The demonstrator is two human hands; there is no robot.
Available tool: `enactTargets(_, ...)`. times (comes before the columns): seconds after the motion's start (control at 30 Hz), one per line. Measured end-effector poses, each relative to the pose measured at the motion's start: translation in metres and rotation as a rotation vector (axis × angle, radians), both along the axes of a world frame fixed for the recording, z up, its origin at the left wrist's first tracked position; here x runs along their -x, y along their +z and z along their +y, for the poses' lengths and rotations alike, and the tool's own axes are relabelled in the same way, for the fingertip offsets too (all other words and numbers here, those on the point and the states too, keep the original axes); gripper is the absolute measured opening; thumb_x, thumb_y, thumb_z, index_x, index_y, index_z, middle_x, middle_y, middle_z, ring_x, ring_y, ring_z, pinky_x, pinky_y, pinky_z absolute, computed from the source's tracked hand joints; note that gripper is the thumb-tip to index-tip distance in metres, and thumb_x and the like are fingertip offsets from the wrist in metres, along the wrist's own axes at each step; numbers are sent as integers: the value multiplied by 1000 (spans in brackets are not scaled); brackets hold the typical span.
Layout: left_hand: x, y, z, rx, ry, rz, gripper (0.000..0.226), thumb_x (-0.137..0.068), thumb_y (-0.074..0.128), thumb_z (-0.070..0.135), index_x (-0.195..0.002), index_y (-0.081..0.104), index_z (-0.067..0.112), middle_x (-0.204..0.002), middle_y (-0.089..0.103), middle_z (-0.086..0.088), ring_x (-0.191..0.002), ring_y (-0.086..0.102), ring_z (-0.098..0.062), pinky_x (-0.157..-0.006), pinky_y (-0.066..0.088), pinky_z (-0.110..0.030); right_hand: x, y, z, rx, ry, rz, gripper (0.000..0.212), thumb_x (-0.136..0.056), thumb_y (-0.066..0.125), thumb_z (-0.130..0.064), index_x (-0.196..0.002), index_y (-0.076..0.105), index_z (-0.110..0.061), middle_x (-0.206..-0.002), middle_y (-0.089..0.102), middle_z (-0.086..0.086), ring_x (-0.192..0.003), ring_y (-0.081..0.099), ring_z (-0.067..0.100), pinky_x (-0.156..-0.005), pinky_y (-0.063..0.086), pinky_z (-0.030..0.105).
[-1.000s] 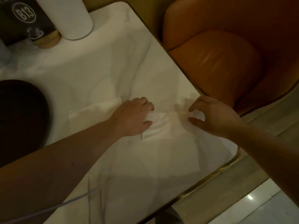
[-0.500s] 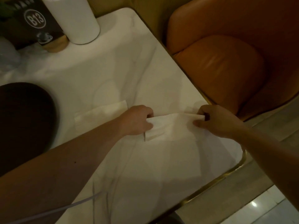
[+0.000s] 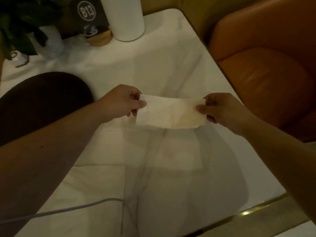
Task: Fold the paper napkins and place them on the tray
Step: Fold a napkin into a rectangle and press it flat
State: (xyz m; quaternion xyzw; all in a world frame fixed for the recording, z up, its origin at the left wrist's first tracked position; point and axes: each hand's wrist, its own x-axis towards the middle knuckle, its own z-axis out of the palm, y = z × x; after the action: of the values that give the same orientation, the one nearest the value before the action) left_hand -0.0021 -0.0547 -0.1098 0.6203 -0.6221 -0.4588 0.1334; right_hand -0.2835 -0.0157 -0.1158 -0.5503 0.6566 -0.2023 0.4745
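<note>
A white folded paper napkin (image 3: 169,112) hangs in the air above the marble table, stretched flat between my hands. My left hand (image 3: 123,101) pinches its left end and my right hand (image 3: 220,108) pinches its right end. The dark round tray (image 3: 42,103) lies on the table to the left, partly covered by my left forearm. Another white napkin (image 3: 95,185) lies flat on the table near me, under my left arm.
At the back of the white marble table (image 3: 153,65) stand a white cylinder (image 3: 126,17), a B13 sign on a wooden base (image 3: 95,28) and a potted plant (image 3: 25,28). An orange chair (image 3: 266,74) is at the right. A thin cable (image 3: 68,209) crosses the near table.
Both hands have lifted the napkin off the table and now hold it stretched in the air. The view has tilted, so the second napkin appears nearer to me.
</note>
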Motion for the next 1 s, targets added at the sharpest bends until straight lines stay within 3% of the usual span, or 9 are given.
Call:
enactTargets(0.1, -31, -3, -5, 17, 30, -63, 10, -82, 70, 15, -75, 66, 11, -46, 62, 3, -39, 52, -5, -53, 43, -28, -28, -6, -15, 1, 25, 18, 18, -86, 67, -24, -88, 65, -6, -72, 64, 9, -59, 57, 14, -62, 49, 28)
enactTargets(0.2, -53, -6, -5, 39, 56, -152, 10, -81, 71, 18, -77, 68, 9, -51, 65, -2, -42, 55, -5, -58, 43, -27, -56, -14, -22, 9, 71, 39, 17, -87, 66, -24, -88, 65, -7, -71, 65, 6, -59, 58, 14, -61, 48, 26)
enactTargets(0.33, -64, -12, -3, 60, 8, -298, 10, -84, 68, 18, -79, 66, 10, -60, 66, -5, -50, 59, -8, -52, 39, -23, -81, -25, -25, 21, 87, 67, 15, -85, 67, -21, -82, 63, -7, -65, 61, 2, -56, 56, 12, -55, 45, 23)
enactTargets(0.53, -78, -19, -12, 117, -74, -474, 11, -83, 67, 19, -83, 65, 9, -65, 58, 2, -68, 60, -21, -63, 41, -27, -102, -37, -33, 14, 96, 68, 18, -82, 70, -21, -72, 59, -11, -67, 62, 0, -66, 60, 19, -69, 53, 38)
enactTargets(0.67, -81, -24, -15, 158, -141, -570, 15, -85, 65, 20, -75, 56, 14, -66, 51, 4, -60, 47, -12, -64, 36, -28, -113, -42, -37, 43, 156, 165, 18, -82, 70, -25, -72, 57, -16, -74, 64, 1, -72, 63, 22, -69, 53, 36)
enactTargets(0.8, -83, -33, -18, 197, -211, -621, 16, -83, 64, 21, -74, 53, 15, -73, 52, -1, -69, 48, -20, -64, 34, -28, -115, -49, -36, 82, 224, 321, 15, -83, 67, -30, -83, 59, -18, -93, 67, 6, -86, 61, 25, -76, 51, 37)
enactTargets(1.0, -78, -41, -15, 199, -267, -657, 15, -82, 66, 24, -83, 59, 11, -81, 56, -5, -72, 49, -21, -65, 37, -30, -113, -51, -34, 172, 246, 504, 15, -85, 57, -33, -90, 59, -19, -92, 65, 5, -87, 60, 27, -76, 52, 40)
